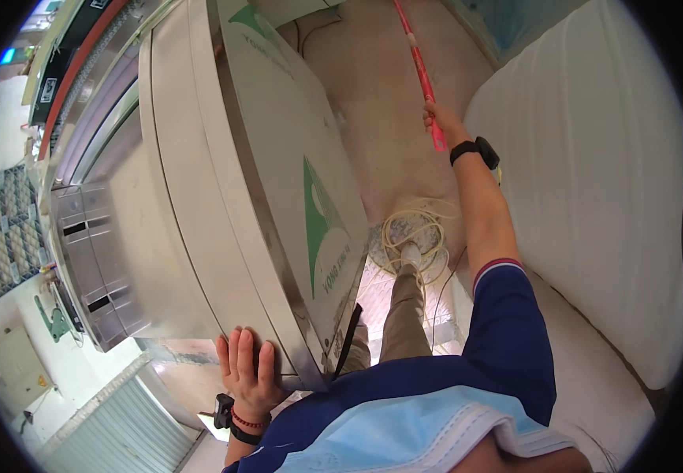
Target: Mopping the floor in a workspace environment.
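My left hand (pixel 248 370) lies with its fingers stretched out against the near edge of a large stainless steel machine housing (pixel 191 165). Nothing is held in it. Reaching forward, my right hand (pixel 443 120) is closed round the near end of a long pinkish-red pole (pixel 421 69), like a broom or mop handle. A short stub of the pole sticks out below the fist. Its far end runs out of the picture at the top, so what it carries is hidden. The housing's side panel (pixel 298 142) bears green markings and faces the floor where I stand.
A pale hose (pixel 416 224) lies coiled on the floor round my shoe (pixel 411 252). To the right stands a bulky white wall or cover (pixel 586 189). A thin dark cable (pixel 449 285) trails near my leg. Corrugated grey sheeting (pixel 132 418) is at the lower left.
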`<state>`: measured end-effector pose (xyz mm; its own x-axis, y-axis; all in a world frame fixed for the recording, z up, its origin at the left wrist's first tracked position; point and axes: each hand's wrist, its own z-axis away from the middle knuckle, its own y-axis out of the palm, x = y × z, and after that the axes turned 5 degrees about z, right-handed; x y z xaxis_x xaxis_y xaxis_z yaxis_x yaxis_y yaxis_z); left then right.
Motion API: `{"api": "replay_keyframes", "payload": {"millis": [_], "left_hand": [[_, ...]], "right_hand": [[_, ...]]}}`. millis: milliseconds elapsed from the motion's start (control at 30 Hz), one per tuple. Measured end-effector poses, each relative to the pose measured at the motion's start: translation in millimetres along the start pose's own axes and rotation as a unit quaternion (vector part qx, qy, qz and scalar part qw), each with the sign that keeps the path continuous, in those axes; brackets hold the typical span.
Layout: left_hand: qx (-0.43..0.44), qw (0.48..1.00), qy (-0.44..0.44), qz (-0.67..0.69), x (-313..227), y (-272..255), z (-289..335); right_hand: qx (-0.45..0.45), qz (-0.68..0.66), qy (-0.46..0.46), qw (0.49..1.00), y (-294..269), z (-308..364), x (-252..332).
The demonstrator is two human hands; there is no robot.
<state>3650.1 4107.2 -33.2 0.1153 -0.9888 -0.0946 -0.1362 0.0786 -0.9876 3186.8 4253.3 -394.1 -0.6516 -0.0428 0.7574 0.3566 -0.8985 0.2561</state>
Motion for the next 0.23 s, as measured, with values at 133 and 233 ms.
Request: {"api": "replay_keyframes", "payload": {"millis": [133,233], "left_hand": [[-0.012,1.0,-0.003,0.011,-5.1,-4.1,-4.5],[-0.018,1.0,-0.003,0.021,-9.3,-4.8,-7.5]], "right_hand": [[-0.039,0.023,0.008,0.999,-24.2,90.9,-68.5],[-0.071,0.11,0.004,0.991,-58.9,147.2,-140.7]]}}
